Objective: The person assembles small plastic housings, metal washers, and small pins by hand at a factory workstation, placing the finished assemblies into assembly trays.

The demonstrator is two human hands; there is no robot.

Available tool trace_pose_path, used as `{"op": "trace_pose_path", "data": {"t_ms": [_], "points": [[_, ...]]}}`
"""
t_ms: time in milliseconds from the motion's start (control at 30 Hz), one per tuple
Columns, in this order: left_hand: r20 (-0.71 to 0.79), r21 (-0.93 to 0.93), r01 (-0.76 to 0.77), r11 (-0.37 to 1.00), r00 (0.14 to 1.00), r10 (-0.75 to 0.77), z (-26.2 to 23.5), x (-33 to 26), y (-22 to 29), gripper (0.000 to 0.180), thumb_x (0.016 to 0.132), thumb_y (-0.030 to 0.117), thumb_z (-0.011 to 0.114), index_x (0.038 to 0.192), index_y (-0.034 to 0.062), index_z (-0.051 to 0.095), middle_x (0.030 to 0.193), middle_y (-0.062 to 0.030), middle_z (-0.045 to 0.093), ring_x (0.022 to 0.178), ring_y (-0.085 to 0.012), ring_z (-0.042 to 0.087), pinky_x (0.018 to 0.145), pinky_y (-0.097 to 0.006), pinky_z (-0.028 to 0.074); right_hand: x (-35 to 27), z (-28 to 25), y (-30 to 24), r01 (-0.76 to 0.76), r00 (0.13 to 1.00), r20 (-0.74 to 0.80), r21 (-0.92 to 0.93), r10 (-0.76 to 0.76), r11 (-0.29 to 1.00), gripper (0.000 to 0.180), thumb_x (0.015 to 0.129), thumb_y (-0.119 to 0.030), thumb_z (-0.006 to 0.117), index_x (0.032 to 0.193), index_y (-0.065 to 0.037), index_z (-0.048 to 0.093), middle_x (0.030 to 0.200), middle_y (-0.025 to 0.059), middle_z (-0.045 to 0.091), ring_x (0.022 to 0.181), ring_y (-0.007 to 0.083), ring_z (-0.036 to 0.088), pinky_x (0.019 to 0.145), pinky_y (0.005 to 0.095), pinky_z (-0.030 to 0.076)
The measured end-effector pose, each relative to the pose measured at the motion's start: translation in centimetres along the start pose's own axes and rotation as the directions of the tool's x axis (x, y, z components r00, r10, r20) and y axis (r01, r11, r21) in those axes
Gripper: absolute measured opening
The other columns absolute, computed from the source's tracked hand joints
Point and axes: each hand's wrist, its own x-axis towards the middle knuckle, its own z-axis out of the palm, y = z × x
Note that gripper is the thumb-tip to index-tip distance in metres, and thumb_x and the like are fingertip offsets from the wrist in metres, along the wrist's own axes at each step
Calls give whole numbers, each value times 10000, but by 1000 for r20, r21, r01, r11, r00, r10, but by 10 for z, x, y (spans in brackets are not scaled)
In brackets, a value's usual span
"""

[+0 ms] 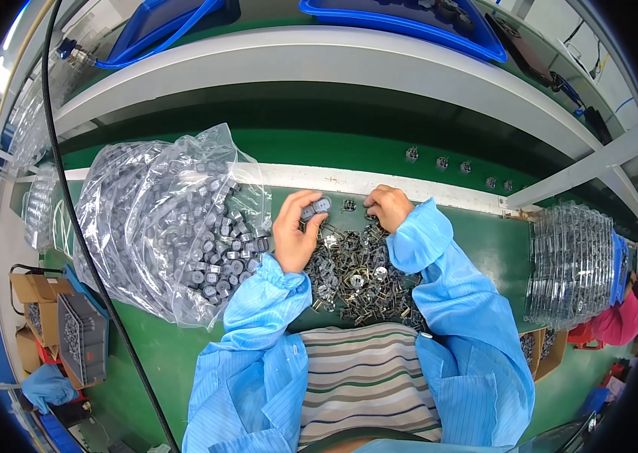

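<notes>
One roundish plastic pc (317, 208) in pinch of L fingers (298, 202); R fingers (381, 198), grip unclear

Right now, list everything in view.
Plastic bag: one, clear, left
Grey parts: many, grey, in bag
Held part: apparently one, grey, left grip
Metal parts: many, silvery, centre
Loose assembly: one, dark, between grips
Other assemblies: five, dark, upper right
Shelf trays: two, blue, top
Clear trays: many, transparent, right
Bench: one, green, centre
Boxes: several, brown, lower sides
Co-worker: one, pink top, far right
Left grip: one, bare, beside bag
Right grip: one, bare, by metal parts
</notes>
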Motion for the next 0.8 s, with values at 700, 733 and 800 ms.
{"op": "trace_pose_path", "data": {"t_ms": [700, 733, 800], "points": [[152, 149, -91, 985, 986, 68, 7, -6, 10, 328, 729, -31, 789, 1031, 20, 671, 993, -141, 703, 903, -342, 673, 762, -399, 552, -2, -10, -75, 454, 855, -304, 43, -421, 890, 221, 761, 55, 730, 943, 1, 616, 859, 133, 596, 784, 322, 626, 664, 395, 519], [158, 166, -92, 982, 985, 66, 6, -5, 10, 325, 730, -35, 787, 1028, 23, 671, 991, -138, 705, 901, -340, 674, 763, -397, 552, -2, -11, -75, 461, 855, -268, 1, -444, 887, 229, 766, 55, 729, 956, 2, 614, 865, 137, 596, 784, 326, 625, 664, 394, 519], [168, 165, -106, 981, 983, 78, 6, -5, 12, 318, 733, -43, 783, 1023, 27, 672, 985, -134, 708, 899, -336, 677, 764, -395, 553, -3, -11, -75, 507, 826, -259, -50, -501, 861, 244, 775, 55, 727, 982, 3, 610, 876, 144, 595, 785, 334, 623, 665, 392, 519]]}}
